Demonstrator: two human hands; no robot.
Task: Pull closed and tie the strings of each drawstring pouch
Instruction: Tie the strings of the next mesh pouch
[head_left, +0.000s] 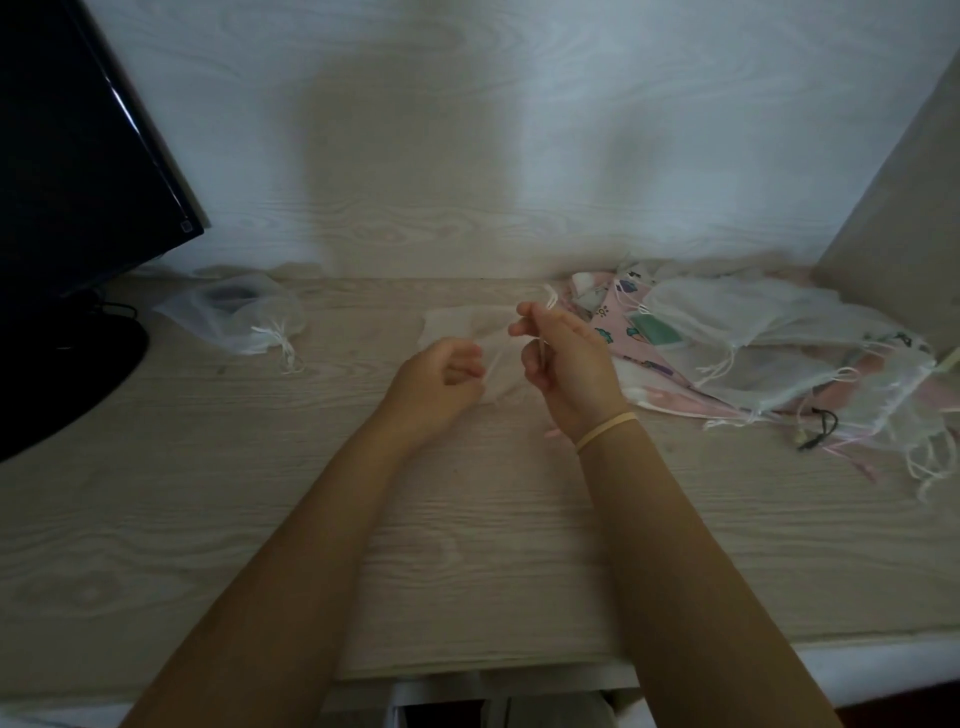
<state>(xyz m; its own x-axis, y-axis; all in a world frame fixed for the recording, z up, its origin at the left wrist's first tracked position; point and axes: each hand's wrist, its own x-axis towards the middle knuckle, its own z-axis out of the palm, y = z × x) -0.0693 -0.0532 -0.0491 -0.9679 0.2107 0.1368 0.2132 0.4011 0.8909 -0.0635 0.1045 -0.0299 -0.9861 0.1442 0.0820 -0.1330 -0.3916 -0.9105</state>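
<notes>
Both hands, left hand (441, 382) and right hand (563, 358), pinch strings (543, 349) of limp sheer pouch (457, 322); grip cords, not fabric.

Dim, soft shadows on wall, slight blur, wide-angle edge distortion

Sheer white pouch (457, 325); black monitor (78, 156).
</notes>
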